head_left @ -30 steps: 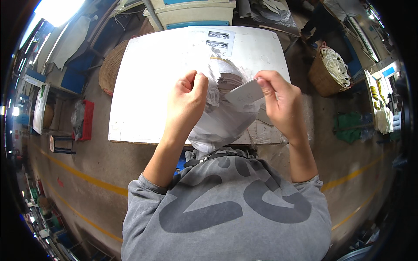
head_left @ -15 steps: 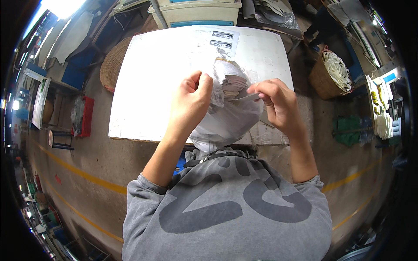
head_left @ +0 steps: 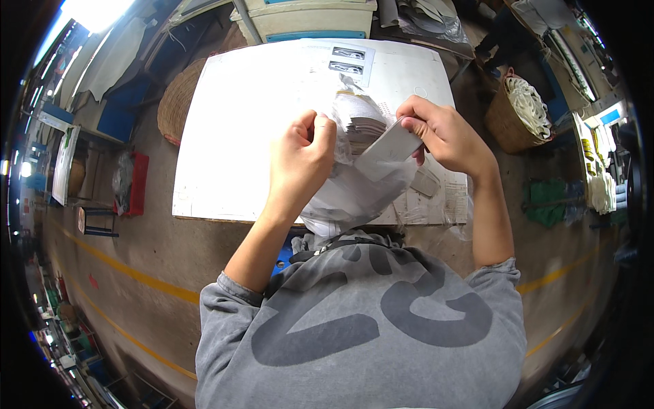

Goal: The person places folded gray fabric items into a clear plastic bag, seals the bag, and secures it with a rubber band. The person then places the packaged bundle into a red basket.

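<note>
A translucent white plastic bag (head_left: 347, 198) lies at the near edge of the white table, its mouth facing up. Inside it shows a stack of thin flat pieces (head_left: 366, 126), whitish with brownish edges. My left hand (head_left: 304, 148) is closed in a pinch on the bag's left rim. My right hand (head_left: 439, 133) grips a flat light-grey piece (head_left: 388, 150) by its upper right end, thumb on top. This piece slants down to the left, and its lower end is in the bag's mouth, beside the stack.
On the white table (head_left: 238, 129) lies a printed sheet (head_left: 351, 61) with two pictures at the far side. A loose flat grey piece (head_left: 426, 181) rests right of the bag. A wicker basket (head_left: 511, 123) of white strips stands on the floor to the right, a red crate (head_left: 139, 183) to the left.
My right hand has moved up and to the right, lifting and tilting the flat grey piece so more of its face shows. My left hand stays nearly still on the bag.
</note>
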A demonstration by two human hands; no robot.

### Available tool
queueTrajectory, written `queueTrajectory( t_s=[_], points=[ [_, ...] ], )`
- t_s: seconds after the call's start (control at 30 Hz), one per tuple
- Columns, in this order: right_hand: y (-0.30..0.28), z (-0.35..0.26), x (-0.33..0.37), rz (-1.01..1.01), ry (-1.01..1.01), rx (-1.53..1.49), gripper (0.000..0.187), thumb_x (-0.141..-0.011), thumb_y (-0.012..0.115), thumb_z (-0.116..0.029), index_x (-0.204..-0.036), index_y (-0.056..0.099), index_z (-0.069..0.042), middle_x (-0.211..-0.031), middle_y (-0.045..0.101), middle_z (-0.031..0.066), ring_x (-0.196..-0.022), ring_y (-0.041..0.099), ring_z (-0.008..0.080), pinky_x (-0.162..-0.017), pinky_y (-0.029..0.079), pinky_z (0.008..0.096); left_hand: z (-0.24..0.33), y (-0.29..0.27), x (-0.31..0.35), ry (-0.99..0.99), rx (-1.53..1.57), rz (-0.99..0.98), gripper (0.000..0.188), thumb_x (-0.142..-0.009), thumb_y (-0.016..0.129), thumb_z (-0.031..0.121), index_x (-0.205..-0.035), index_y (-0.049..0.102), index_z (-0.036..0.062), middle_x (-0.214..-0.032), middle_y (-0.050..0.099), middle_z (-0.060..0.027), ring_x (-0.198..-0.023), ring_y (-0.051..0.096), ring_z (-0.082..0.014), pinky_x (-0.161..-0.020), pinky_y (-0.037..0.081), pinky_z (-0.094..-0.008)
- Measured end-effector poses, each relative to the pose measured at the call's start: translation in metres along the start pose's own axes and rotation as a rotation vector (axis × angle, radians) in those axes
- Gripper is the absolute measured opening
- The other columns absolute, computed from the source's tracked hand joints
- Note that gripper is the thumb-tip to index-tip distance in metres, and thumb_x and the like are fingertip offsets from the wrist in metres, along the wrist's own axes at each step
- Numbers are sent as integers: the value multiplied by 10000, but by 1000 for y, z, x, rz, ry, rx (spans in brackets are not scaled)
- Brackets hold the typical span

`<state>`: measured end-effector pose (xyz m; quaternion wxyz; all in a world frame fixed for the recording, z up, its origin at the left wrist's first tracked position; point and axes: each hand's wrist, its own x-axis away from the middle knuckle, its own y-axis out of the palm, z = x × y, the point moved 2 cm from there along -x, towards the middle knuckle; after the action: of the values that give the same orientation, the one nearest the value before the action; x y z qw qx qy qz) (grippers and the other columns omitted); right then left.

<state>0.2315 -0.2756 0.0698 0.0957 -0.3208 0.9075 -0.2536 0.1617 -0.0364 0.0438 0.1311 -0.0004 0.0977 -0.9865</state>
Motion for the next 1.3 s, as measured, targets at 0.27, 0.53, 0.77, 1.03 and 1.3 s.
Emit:
queueTrajectory(
  t_s=[0.27,0.53,0.77,1.03,1.3],
  points=[
    [15,-7,-11,-105,-231,279,164,-1073,640,-140,-1208,685,-59,-861,753,108,-738,760,241,-672,569,357,-4,-2,-1,25,-19,12,350,-1075,587,222,-791,565,19,-627,470,65,-610,395,-8,-523,338,-257],
    [23,-17,-6,-209,-250,408,213,-966,686,-86,-1168,748,-104,-967,790,137,-857,763,347,-737,573,407,-6,-4,1,30,-9,23,361,-1071,600,206,-761,539,31,-630,466,72,-618,396,-2,-525,331,-240],
    [23,-16,-6,-335,-328,293,360,-840,681,37,-1164,766,-93,-958,783,150,-875,762,341,-744,574,415,-6,-6,2,40,-28,27,374,-1068,604,211,-752,535,25,-629,471,68,-620,396,-5,-529,339,-244],
    [33,-28,1,-475,-237,417,245,-855,730,-48,-1094,771,-78,-898,763,143,-857,737,352,-756,560,450,-6,-5,9,25,-45,9,370,-1064,607,185,-742,535,18,-630,461,75,-622,385,-1,-523,319,-244],
    [32,-19,12,-518,-273,286,202,-895,775,-137,-1073,767,-41,-905,752,153,-861,707,367,-772,556,460,-7,-3,20,29,16,-10,376,-1080,596,167,-734,536,33,-641,452,98,-619,373,13,-518,298,-235]
  ],
)
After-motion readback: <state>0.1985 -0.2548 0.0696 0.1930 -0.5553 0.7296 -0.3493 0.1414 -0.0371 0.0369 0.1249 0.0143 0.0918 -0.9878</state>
